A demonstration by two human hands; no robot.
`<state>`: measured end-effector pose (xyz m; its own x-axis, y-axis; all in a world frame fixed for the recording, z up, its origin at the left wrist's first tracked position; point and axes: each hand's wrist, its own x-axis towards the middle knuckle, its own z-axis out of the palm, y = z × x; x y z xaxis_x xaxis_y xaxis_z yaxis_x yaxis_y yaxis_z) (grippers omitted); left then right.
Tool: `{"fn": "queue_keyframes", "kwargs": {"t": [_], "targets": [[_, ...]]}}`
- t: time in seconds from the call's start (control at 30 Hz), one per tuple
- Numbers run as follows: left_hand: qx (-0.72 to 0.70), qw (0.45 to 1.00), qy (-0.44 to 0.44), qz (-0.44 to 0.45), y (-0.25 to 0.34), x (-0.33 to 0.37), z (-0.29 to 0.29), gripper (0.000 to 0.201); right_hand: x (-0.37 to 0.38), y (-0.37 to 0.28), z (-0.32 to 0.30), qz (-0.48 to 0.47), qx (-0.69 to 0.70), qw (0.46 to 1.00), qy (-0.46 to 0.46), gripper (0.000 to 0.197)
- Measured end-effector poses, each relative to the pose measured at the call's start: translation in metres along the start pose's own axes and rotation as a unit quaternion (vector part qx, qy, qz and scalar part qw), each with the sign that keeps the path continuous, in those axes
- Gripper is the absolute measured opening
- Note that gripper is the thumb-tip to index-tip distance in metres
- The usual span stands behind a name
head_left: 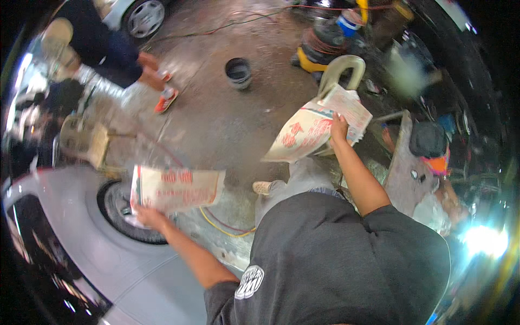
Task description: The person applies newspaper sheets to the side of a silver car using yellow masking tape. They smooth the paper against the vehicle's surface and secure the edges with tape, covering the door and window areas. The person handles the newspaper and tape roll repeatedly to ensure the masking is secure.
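My left hand [150, 216] grips the lower left corner of a cream paper sheet [181, 190] with red print, held out flat. That sheet is in front of the wheel [111, 208] of a grey car [146, 265] and hides part of it. Over to the right, my right hand [339, 129] is closed on the edge of several printed paper sheets [300, 135], cream with red print and a dark green band. They fan out on both sides of the hand, partly covering a beige plastic chair [355, 70]. The fingertips of both hands are hard to make out.
A black bucket [238, 73] stands on the wet concrete floor [216, 116]. Another person [116, 54] in dark clothes and orange shoes is at the upper left. A yellow and black machine [319, 51] is beyond the chair; a yellow hose [222, 230] lies near the car.
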<state>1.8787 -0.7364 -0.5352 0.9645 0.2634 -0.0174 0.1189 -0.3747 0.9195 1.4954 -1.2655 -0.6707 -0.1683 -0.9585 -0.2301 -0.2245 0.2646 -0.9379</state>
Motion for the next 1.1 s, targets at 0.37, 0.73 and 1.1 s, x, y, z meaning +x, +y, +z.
{"fn": "queue_keyframes", "kwargs": {"t": [0.37, 0.73, 1.1], "targets": [[-0.032, 0.974, -0.203, -0.098, -0.015, -0.162, 0.163, 0.045, 0.219, 0.059, -0.087, 0.223, 0.059, 0.965, -0.123, 0.027], [0.049, 0.927, -0.27, -0.255, -0.042, -0.273, 0.271, 0.037, 0.47, 0.243, -0.03, -0.016, -0.324, 0.943, -0.077, 0.027], [0.07, 0.933, -0.257, -0.241, -0.028, -0.301, 0.317, 0.039, 0.43, 0.236, -0.006, -0.091, -0.477, 0.873, 0.043, 0.054]]}}
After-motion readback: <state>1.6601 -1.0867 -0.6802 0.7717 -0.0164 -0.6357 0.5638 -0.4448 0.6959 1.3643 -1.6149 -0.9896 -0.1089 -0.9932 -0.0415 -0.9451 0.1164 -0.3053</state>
